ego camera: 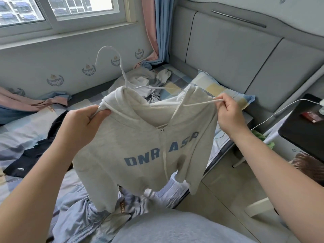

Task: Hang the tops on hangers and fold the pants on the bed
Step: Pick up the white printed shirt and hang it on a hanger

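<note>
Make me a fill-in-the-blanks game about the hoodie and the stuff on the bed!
1. The letters on the grey hoodie are ___.
2. The hoodie hangs on a white ___.
3. The black garment lies on the ___.
4. The left hand and the right hand both hold up the ___.
Missing words: blue; hanger; bed; hoodie.

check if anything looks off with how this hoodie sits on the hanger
Yes. The white hanger sits askew in the grey zip hoodie: its hook leans toward the window and one bare arm crosses the open neck instead of filling a shoulder. The left hand grips one shoulder; the right hand pinches a white cord.
</note>
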{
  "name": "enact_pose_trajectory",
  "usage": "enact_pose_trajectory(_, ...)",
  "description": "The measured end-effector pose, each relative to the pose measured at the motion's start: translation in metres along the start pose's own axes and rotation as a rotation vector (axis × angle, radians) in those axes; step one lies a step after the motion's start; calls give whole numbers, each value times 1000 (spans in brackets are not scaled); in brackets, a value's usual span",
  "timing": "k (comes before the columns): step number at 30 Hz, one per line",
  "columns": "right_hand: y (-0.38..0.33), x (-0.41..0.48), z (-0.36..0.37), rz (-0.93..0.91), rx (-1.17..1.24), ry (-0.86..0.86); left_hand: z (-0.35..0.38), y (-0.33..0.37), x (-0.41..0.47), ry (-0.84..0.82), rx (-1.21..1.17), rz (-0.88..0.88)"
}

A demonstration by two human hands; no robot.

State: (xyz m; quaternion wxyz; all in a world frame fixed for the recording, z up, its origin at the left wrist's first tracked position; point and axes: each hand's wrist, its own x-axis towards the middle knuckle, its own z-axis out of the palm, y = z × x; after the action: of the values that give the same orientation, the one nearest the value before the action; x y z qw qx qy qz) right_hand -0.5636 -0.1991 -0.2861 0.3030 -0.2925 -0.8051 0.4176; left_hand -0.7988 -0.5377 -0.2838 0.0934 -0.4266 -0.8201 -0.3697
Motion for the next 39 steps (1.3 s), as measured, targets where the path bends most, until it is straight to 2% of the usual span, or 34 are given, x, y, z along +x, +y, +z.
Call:
enact_pose_trajectory(3, -2, 4, -5, -2, -30, -111, 2, 7, 2, -13, -27, -6)
enact_pose_trajectory(8, -10, -5, -8, 19, 38, -406, 13, 22, 4, -28, -58, -74)
enact_pose_trajectory(11, -15, -14, -5, -47, 30, -415, 16, 28, 6, -49, -2, -45)
enact_pose_trajectory(15, -28, -22, 16, -134, -32, -473, 26, 46, 12, -135, 83, 134)
enact_pose_trajectory(17, -36, -24, 28, -179, -10, -501, 35, 52, 15, -152, 76, 158)
enact_pose_trajectory(21, -46, -24, 29, -198, 72, -489, 33, 28, 17, -155, 52, 178)
enact_pose_trajectory(25, -39, -14, 15, -121, 90, -432, 30, 5, 16, -118, -138, -57)
enact_pose_trajectory(28, -36, -12, 13, -93, 96, -416, 42, 8, 20, -134, -125, -127)
enact_pose_trajectory(33, -34, -14, 6, -72, 146, -382, 62, 36, 20, -139, 45, 173)
enact_pose_trajectory(37, -27, -22, -16, -40, 79, -335, 73, 39, 33, -90, -116, 248)
enact_pose_trajectory(39, -18, -31, -36, -15, 2, -293, 82, 38, 41, -77, -207, 213)
